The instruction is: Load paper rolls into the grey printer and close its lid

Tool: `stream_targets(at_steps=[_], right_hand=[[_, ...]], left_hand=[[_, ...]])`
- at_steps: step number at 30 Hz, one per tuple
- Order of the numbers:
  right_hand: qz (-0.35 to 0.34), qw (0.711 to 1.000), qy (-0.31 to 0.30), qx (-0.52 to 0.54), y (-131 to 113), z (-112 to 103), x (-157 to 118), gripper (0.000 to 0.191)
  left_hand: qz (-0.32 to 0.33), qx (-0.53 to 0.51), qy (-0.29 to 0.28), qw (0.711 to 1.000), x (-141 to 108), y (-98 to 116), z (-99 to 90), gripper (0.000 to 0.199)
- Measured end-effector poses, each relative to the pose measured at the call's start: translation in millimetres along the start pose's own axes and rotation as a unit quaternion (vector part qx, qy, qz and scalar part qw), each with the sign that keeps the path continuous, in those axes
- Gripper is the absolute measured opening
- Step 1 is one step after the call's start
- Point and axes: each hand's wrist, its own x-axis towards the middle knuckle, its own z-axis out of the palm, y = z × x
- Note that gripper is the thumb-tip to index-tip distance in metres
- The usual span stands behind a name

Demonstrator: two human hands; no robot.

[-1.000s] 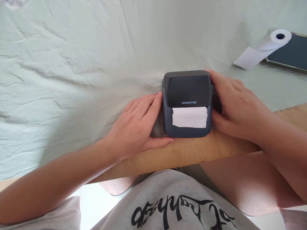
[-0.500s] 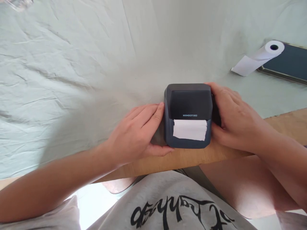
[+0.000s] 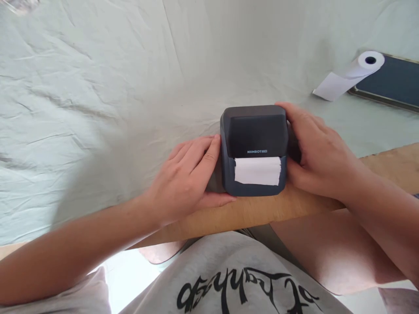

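Between my two hands stands a dark label printer with "NIIMBOT" lettering on its lid. A strip of white paper with ragged side edges comes out of the slot at its front. My left hand is against the printer's left side, its fingertips at the side and the thumb at the lower front corner. My right hand grips the right side, with the index finger at the back corner and the thumb lower down near the front.
A white paper roll, partly unrolled, lies at the upper right against a dark flat tray-like object. Pale wrinkled cloth covers the table, whose bare wooden edge shows in front. A clear item is cut off at the top left.
The printer and both hands appear slightly higher and further left in the view. The paper roll and tray have shifted a little the same way. My hold looks the same.
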Motion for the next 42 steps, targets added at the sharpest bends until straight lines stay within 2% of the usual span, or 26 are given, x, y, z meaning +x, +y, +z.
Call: stream_targets(at_steps=[4, 10, 16, 18, 21, 26, 28, 31, 35, 38, 42], right_hand=[[0.003, 1.000, -0.017, 0.017, 6, 3, -1, 0.086], [0.006, 0.999, -0.038, 0.026, 5, -1, -2, 0.093], [0.006, 0.999, -0.030, 0.028, 4, -4, 1, 0.080], [0.010, 0.999, -0.033, 0.024, 6, -4, 1, 0.077], [0.010, 0.999, -0.033, 0.025, 6, -4, 1, 0.073], [0.015, 0.999, -0.030, 0.036, 3, -8, 2, 0.072], [0.022, 0.997, -0.037, 0.062, 4, -7, 0, 0.074], [0.045, 0.995, -0.012, 0.094, 5, 0, -1, 0.075], [0.081, 0.990, 0.041, 0.103, 2, 15, 0, 0.077], [0.081, 0.991, 0.045, 0.101, -3, 20, 2, 0.083], [0.071, 0.991, 0.049, 0.099, -4, 17, 0, 0.093]], left_hand=[[-0.021, 0.017, -0.021, 0.999, -3, -3, -0.5, 0.109], [-0.017, 0.031, -0.026, 0.999, -3, 1, -1.9, 0.110], [-0.024, 0.041, -0.033, 0.998, 0, 7, -7.4, 0.090], [-0.014, 0.051, -0.039, 0.998, 1, 7, -8.4, 0.091], [-0.001, 0.052, -0.025, 0.998, 0, 6, -9.6, 0.093], [-0.016, 0.035, -0.027, 0.999, -3, 3, -11.1, 0.082], [0.008, 0.042, 0.000, 0.999, -3, 0, -9.5, 0.084], [0.024, 0.063, 0.035, 0.997, -2, -4, -6.2, 0.083], [0.020, 0.056, 0.031, 0.998, 1, -7, -6.8, 0.083], [0.030, 0.062, 0.025, 0.997, 4, -7, -10.1, 0.076], [0.065, 0.076, 0.039, 0.994, 6, -9, -10.7, 0.072]])
